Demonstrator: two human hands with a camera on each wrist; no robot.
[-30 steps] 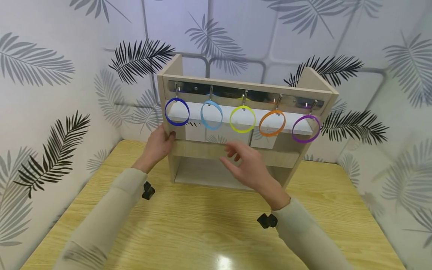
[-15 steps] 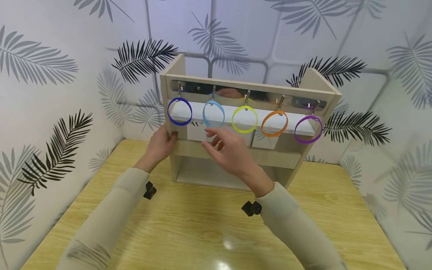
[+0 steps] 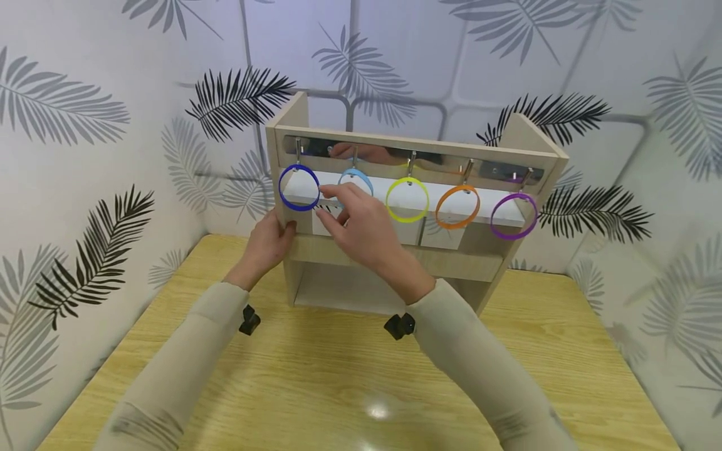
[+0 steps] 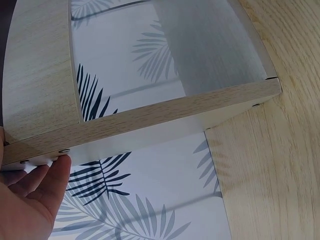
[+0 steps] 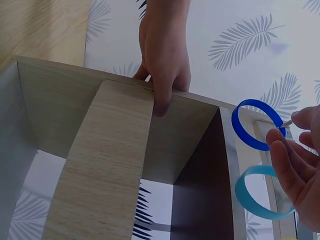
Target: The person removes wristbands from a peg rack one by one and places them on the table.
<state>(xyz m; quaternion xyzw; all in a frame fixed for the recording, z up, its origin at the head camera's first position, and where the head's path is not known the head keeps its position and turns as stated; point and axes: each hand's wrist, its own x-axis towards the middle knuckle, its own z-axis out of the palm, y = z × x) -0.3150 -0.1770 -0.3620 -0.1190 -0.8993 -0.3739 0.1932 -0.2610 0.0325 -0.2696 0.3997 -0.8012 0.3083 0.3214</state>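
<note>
My left hand [image 3: 266,243] grips the left side panel [image 4: 150,112] of a small wooden shelf unit, thumb inside and fingers outside. On a metal hook strip along the unit's top front hang a dark blue ring [image 3: 299,188], a light blue ring [image 5: 257,197], a yellow-green ring [image 3: 407,200], an orange ring [image 3: 458,207] and a purple ring [image 3: 513,216]. My right hand [image 3: 363,225] has its thumb and forefinger parted, their tips right at the dark blue ring's right edge. It partly hides the light blue ring in the head view.
The unit stands on a wood-grain table [image 3: 316,376] against leaf-patterned walls [image 3: 73,125]. A middle board [image 3: 389,257] crosses its open front. Small black devices [image 3: 400,326] sit at both wrists.
My right hand has moved left and up, from below the yellow-green ring, past the light blue one, to the dark blue ring. The left hand keeps its grip on the panel.
</note>
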